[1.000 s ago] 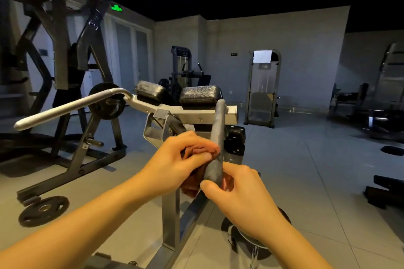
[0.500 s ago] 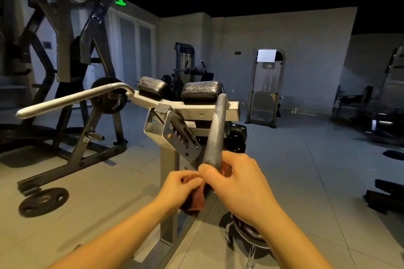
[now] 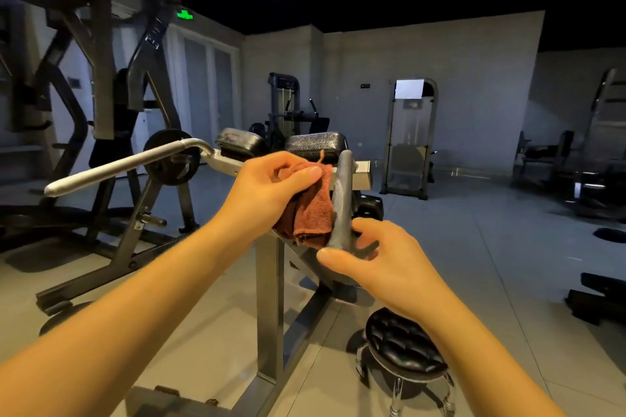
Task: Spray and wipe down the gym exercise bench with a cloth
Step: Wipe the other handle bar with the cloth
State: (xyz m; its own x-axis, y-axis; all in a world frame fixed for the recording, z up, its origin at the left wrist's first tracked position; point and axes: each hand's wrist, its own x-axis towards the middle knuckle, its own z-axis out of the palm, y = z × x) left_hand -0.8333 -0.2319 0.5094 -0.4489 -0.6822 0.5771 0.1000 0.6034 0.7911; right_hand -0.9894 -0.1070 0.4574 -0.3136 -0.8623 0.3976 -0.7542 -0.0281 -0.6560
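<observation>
My left hand: grips cloth, now higher up the handle than before.
My right hand: loosely holds handle's lower end.
Writing: green sign unreadable.

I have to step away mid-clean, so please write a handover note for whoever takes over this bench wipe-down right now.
Left hand: grips the rust-coloured cloth, hanging against the near grey handle.
Right hand: thumb and fingers curled round that handle's lower end.
Spray bottle: not in view.
Done: cannot tell which surfaces are wiped.
Left: probably wipe this handle, the long silver handle, the left black pad and right black pad.
</observation>
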